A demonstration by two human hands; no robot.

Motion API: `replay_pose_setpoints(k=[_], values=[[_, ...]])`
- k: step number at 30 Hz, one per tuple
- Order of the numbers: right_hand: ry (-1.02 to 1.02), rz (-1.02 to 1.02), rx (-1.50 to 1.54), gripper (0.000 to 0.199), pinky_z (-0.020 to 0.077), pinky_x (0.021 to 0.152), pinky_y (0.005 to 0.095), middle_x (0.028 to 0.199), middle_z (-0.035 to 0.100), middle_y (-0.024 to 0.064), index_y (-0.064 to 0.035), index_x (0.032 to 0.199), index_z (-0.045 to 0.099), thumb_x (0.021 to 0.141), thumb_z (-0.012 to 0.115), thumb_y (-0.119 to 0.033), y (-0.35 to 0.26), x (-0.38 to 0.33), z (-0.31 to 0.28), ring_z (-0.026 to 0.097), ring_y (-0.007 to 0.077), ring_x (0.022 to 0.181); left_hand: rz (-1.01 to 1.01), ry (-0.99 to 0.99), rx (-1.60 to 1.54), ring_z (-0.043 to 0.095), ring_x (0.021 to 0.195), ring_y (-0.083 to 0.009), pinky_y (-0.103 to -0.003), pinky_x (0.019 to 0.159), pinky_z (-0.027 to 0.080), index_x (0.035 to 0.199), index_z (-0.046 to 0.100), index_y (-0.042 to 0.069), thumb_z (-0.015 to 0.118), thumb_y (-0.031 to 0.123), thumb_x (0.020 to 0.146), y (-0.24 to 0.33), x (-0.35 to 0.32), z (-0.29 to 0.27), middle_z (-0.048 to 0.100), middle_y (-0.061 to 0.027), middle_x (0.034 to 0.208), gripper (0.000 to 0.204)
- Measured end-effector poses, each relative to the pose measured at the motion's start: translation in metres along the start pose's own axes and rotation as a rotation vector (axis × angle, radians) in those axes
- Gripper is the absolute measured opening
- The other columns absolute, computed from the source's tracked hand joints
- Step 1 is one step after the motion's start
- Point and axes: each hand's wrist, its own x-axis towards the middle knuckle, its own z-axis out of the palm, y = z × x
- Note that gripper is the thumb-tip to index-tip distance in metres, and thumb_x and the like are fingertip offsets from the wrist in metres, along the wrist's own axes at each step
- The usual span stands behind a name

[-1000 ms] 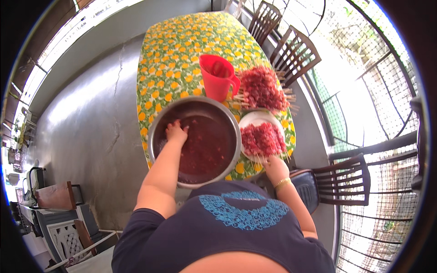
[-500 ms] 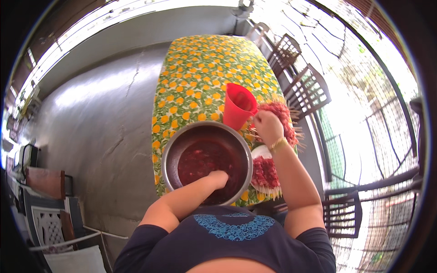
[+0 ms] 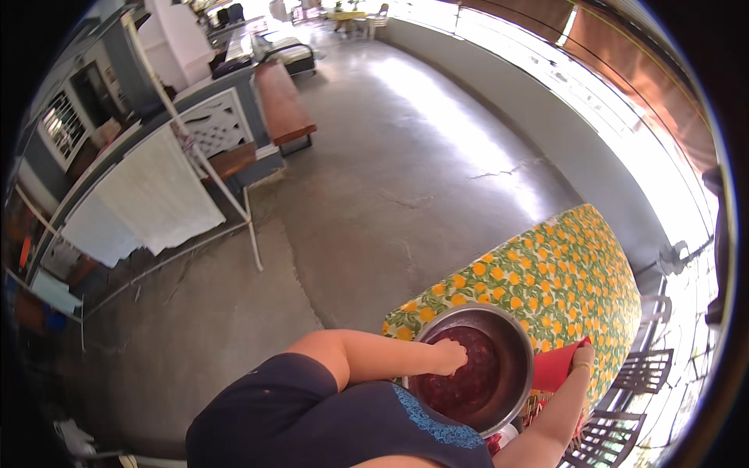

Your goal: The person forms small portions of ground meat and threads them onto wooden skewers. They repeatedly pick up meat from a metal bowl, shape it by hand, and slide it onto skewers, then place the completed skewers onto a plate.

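Note:
Within a large steel bowl (image 3: 515,359) of dark red liquid with meat pieces (image 3: 468,398), my left hand (image 3: 451,357) is curled closed. Its fingers are turned down and I cannot make out what they hold. To the right of the bowl, my right hand (image 3: 582,356) is closed at the rim of a tall red plastic pitcher (image 3: 555,368), apparently gripping it. Part of that grip is hidden. Skewers (image 3: 534,410) of raw meat lie under and beside my right forearm, mostly covered by it. A sliver of a plate of meat (image 3: 495,443) shows below the bowl.
The table wears an orange-patterned cloth (image 3: 562,273). Dark wooden chairs (image 3: 608,437) line its right side. A fan (image 3: 672,256) stands beyond it. Leftward are a concrete floor (image 3: 351,195), a wooden bench (image 3: 282,105) and white cloths (image 3: 148,195) on a rail.
My view has swung left, bringing more floor and the bench into sight. My right hand has gone from beside the skewers to the pitcher's rim. The left hand stays in the bowl.

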Motion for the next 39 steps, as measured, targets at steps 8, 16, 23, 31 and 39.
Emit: replay_pose_setpoints(k=[8,16,23,31,39], values=[[0.413,-0.018,0.116,0.022,0.0504,0.072,0.0451,0.081,0.067,0.0192,-0.0010,0.087,0.066,0.090,0.062,-0.023,-0.019,-0.056,-0.035,0.063,0.0371,0.077,-0.120,0.073,0.047,0.060,0.110,-0.0343,-0.046,0.089,0.054,0.110,0.068,0.006,0.066,0.013,0.079,0.000,0.013,0.012,0.061,-0.0185,0.118,0.032],[0.832,0.042,1.061,0.014,0.0538,0.060,0.0278,0.090,0.069,0.0108,0.0010,0.105,0.051,0.099,0.055,-0.011,-0.058,-0.221,-0.175,0.067,0.0151,0.067,-0.224,-0.262,0.311,0.050,0.124,-0.0414,-0.046,0.100,0.050,0.139,0.044,0.011,0.089,0.032,0.066,-0.017,0.048,0.033,0.046,-0.0222,0.135,0.089],[0.709,0.349,1.009,0.016,0.0460,0.059,0.0219,0.072,0.061,0.0028,-0.0011,0.098,0.058,0.100,0.061,-0.016,-0.082,-0.373,-0.169,0.056,0.0081,0.063,0.002,-0.434,0.065,0.064,0.106,-0.0343,-0.052,0.088,0.055,0.124,0.061,0.013,0.066,0.016,0.087,0.008,0.073,0.089,0.063,-0.0152,0.123,0.038],[0.568,0.692,1.575,0.014,0.0504,0.058,0.0226,0.077,0.065,0.0057,-0.0049,0.094,0.055,0.098,0.063,-0.015,-0.097,-0.490,-0.078,0.061,0.0116,0.061,-0.047,-0.422,-0.107,0.068,0.067,-0.0256,-0.041,0.057,0.054,0.099,0.069,0.011,0.063,0.010,0.090,-0.016,0.109,0.051,0.070,-0.0118,0.081,0.011],[0.199,1.007,1.896,0.034,0.0471,0.064,0.0234,0.090,0.062,0.0031,-0.0049,0.131,0.053,0.098,0.052,-0.002,-0.148,-0.537,-0.018,0.060,0.0125,0.075,0.204,-0.287,0.225,0.062,0.109,-0.0394,-0.047,0.091,0.053,0.105,0.071,0.009,0.062,0.016,0.086,0.011,0.085,0.040,0.063,-0.0193,0.113,0.022]])
